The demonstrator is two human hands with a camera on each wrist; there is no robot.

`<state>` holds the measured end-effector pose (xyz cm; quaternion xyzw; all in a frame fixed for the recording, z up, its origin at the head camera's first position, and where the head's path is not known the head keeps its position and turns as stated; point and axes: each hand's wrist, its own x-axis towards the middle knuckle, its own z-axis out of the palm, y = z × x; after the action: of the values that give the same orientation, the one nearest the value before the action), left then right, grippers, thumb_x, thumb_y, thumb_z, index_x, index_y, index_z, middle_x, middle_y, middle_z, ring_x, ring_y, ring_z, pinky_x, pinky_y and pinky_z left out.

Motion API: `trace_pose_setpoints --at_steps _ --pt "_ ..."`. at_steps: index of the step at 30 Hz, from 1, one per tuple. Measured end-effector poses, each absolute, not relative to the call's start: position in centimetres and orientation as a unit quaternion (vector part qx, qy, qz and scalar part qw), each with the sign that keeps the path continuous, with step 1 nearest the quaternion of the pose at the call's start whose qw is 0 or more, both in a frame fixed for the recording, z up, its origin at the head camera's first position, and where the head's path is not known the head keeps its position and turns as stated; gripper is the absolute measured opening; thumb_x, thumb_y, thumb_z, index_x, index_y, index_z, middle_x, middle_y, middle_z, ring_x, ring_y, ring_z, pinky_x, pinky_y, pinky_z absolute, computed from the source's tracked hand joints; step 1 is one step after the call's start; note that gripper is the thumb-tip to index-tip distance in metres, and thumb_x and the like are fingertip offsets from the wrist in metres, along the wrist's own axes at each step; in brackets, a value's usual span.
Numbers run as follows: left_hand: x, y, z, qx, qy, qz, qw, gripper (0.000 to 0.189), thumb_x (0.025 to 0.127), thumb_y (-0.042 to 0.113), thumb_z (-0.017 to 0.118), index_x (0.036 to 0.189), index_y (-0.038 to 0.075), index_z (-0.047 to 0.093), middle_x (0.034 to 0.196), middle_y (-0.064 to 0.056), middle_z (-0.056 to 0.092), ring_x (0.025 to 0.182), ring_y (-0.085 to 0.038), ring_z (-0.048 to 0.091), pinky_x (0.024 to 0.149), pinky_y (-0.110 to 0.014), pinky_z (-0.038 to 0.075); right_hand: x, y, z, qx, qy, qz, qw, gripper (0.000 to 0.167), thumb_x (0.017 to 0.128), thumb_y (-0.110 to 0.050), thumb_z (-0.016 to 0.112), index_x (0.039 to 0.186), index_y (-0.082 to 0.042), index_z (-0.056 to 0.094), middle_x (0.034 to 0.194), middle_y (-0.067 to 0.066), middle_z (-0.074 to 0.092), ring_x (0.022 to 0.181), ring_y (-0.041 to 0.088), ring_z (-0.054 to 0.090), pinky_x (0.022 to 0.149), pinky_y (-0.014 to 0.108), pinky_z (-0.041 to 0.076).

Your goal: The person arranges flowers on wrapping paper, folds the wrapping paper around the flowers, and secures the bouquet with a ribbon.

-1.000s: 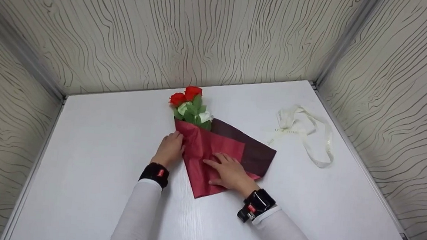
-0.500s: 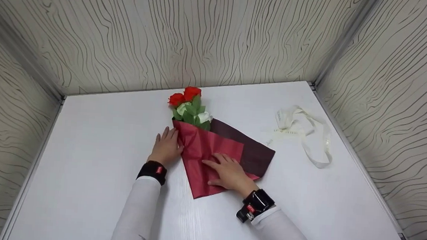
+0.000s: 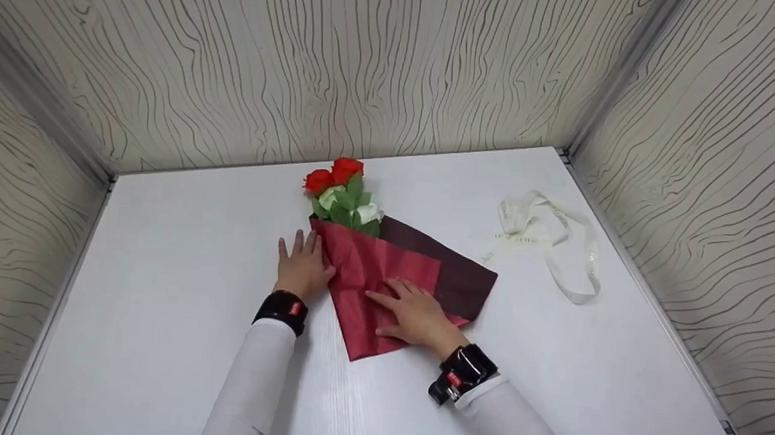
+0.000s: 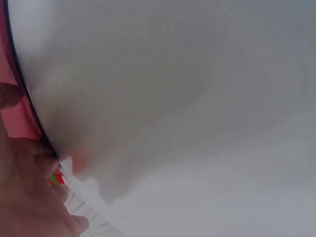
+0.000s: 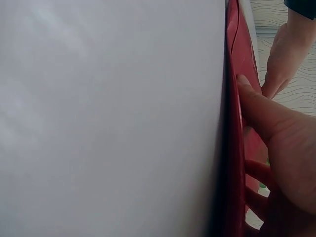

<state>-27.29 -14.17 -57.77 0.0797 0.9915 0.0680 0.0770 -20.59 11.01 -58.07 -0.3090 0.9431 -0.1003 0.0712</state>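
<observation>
A bouquet of red roses (image 3: pixel 346 170), white roses (image 3: pixel 369 213) and green leaves pokes out of the top of a wrapping paper (image 3: pixel 352 252), red on one face and dark maroon on the other. Its left side is folded over the stems, which are hidden. My left hand (image 3: pixel 302 267) lies with fingers spread along the folded left edge, fingertips near the flowers. On the red front, my right hand (image 3: pixel 415 315) rests flat with spread fingers. In the right wrist view its thumb and fingers (image 5: pixel 256 197) touch the red paper near its lower edge.
A loosely looped white ribbon (image 3: pixel 590 263) with printed lettering lies to the right on the white table (image 3: pixel 168 285). Wood-patterned panels (image 3: pixel 343 60) stand behind and at both sides of the table. The right part of the paper (image 3: pixel 467 283) lies spread out, maroon face up.
My left hand's fingers, curled at the paper's left edge a second ago, have straightened and spread beside it. The right hand stays in place on the red paper.
</observation>
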Motion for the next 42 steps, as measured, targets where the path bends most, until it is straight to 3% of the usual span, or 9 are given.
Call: trace_pose_setpoints --at_steps 5,8,16,26,42 --pt "-25.4 -13.6 -58.1 0.113 0.992 0.062 0.001 0.056 0.1 0.027 0.052 0.141 -0.009 0.044 0.149 -0.023 0.04 0.139 -0.038 0.034 0.11 -0.061 0.024 -20.6 11.0 -58.1 -0.312 0.944 -0.074 0.077 0.067 0.09 -0.056 0.063 0.149 -0.033 0.043 0.152 0.013 0.036 0.14 0.037 0.031 0.107 0.055 0.034" --pt "-23.9 -13.1 -58.2 0.142 0.988 0.048 -0.021 0.051 0.099 0.023 0.054 0.136 -0.011 0.049 0.145 -0.025 0.044 0.135 -0.039 0.04 0.107 -0.06 0.03 -20.6 11.0 -58.0 -0.311 0.944 -0.066 0.084 0.067 0.09 -0.056 0.062 0.15 -0.033 0.042 0.153 0.013 0.035 0.141 0.037 0.03 0.108 0.055 0.033" --pt "-19.6 -12.1 -57.6 0.183 0.983 0.014 0.03 0.056 0.102 0.03 0.052 0.141 -0.009 0.045 0.149 -0.024 0.039 0.139 -0.037 0.034 0.11 -0.056 0.029 -20.6 10.9 -57.7 -0.31 0.945 -0.065 0.086 0.066 0.091 -0.055 0.061 0.15 -0.031 0.042 0.153 0.013 0.035 0.141 0.038 0.03 0.108 0.054 0.033" --pt "-16.0 -11.3 -57.6 0.215 0.976 -0.034 0.02 0.052 0.102 0.028 0.049 0.14 -0.008 0.047 0.148 -0.023 0.042 0.137 -0.036 0.039 0.108 -0.054 0.033 -20.8 10.8 -57.7 -0.308 0.945 -0.056 0.093 0.068 0.092 -0.058 0.059 0.151 -0.032 0.039 0.155 0.012 0.033 0.142 0.037 0.028 0.109 0.053 0.031" --pt "-13.9 -11.4 -57.6 0.231 0.972 0.0 0.051 0.066 0.096 0.036 0.059 0.141 -0.011 0.043 0.148 -0.026 0.039 0.137 -0.039 0.037 0.107 -0.057 0.033 -20.5 10.7 -57.8 -0.313 0.943 -0.07 0.09 0.068 0.091 -0.054 0.062 0.151 -0.031 0.041 0.153 0.014 0.034 0.141 0.039 0.029 0.108 0.055 0.032"
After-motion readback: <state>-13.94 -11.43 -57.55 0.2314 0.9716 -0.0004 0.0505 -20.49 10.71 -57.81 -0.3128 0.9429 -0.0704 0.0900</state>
